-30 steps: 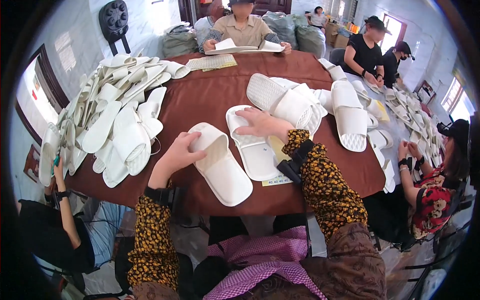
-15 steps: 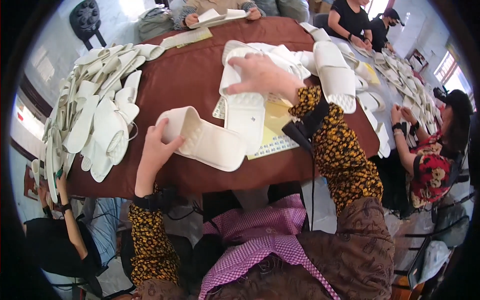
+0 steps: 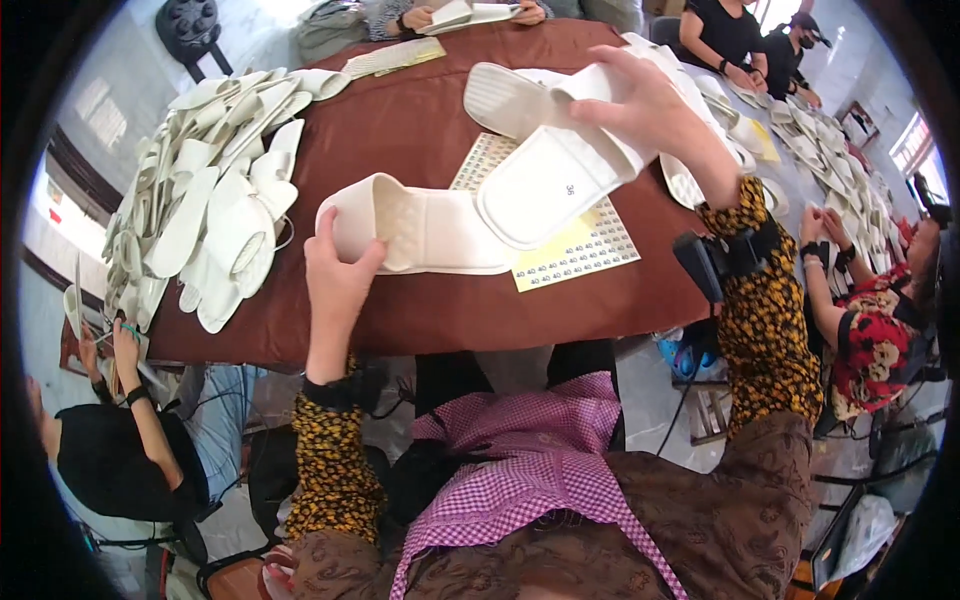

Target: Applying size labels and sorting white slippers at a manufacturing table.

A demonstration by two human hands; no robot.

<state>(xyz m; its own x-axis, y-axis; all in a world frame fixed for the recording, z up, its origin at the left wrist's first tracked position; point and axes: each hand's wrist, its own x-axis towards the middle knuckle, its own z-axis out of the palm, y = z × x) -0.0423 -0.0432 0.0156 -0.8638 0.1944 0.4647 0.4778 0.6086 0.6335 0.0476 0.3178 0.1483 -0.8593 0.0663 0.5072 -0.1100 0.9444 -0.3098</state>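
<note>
My left hand (image 3: 338,275) grips the end of a white slipper (image 3: 420,228) that lies on the brown table (image 3: 420,120). My right hand (image 3: 645,105) holds a second white slipper (image 3: 552,180) lifted sole-up over the first one and over a yellow sheet of small stickers (image 3: 580,245). More white slippers (image 3: 505,98) lie just beyond my right hand.
A big heap of white slippers (image 3: 215,200) covers the table's left side. Other people sit around: one at the far end with slippers (image 3: 465,12), one at the right in a red flowered top (image 3: 880,330), one at lower left in black (image 3: 110,460). More slippers (image 3: 820,140) line the right.
My right hand has lifted its slipper off the table and turned it sole-up. My left hand has pulled the other slipper closer to the table's near edge.
</note>
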